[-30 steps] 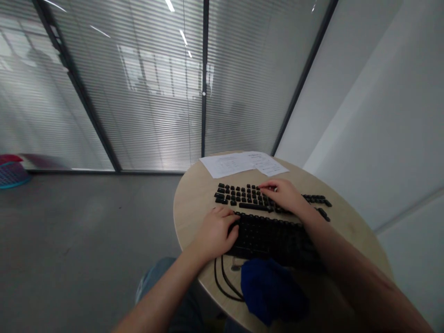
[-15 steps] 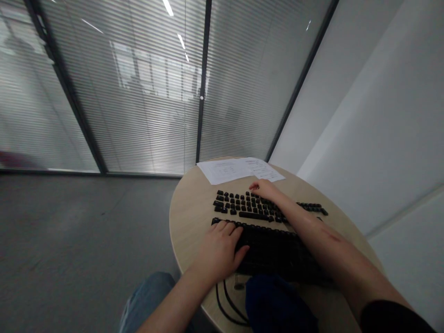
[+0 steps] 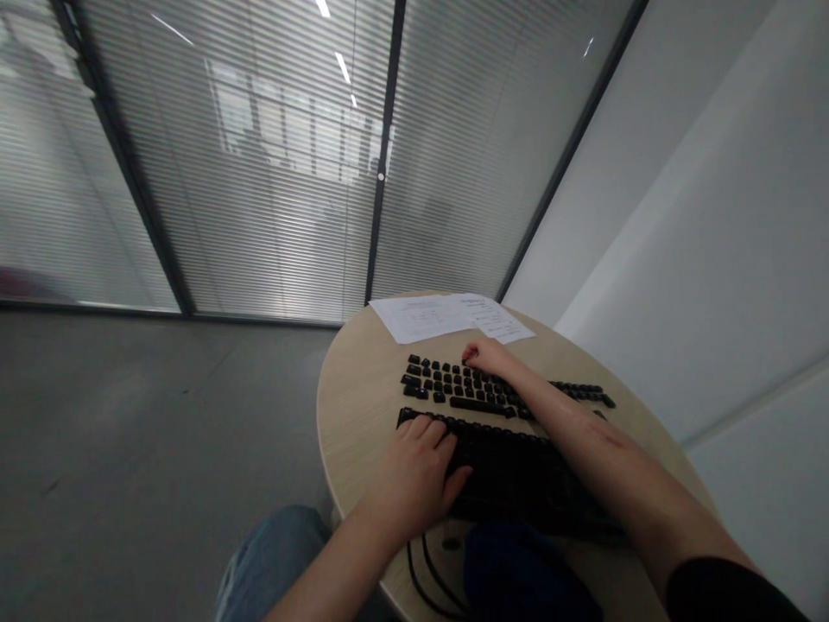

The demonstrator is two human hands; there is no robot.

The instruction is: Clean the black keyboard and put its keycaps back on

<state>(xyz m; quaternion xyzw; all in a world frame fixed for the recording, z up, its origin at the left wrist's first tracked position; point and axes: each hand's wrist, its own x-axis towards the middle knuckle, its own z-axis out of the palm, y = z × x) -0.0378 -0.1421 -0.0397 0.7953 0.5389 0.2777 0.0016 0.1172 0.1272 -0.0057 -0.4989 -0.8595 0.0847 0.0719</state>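
Note:
A black keyboard base (image 3: 511, 475) lies along the near side of the round table. My left hand (image 3: 418, 466) rests over its left end, fingers laid toward the far edge and thumb held apart. Beyond the base, loose black keycaps (image 3: 446, 377) are set out in rows, with a long space bar (image 3: 481, 406) in the nearest one. My right hand (image 3: 489, 356) reaches over these rows to the far one, fingertips pinched on a small dark keycap (image 3: 465, 362). My right forearm hides part of the rows and of the base.
Printed paper sheets (image 3: 424, 318) lie at the far side of the wooden table (image 3: 353, 389). Dark blue cloth (image 3: 518, 570) and a black cable (image 3: 420, 583) are at the near edge. Glass panels with blinds (image 3: 278, 216) stand behind, a white wall (image 3: 731, 216) at the right.
My right hand has shifted slightly to the left at the far row, its fingertips now lower against a keycap. My left hand stays on the keyboard base. The view has tilted slightly.

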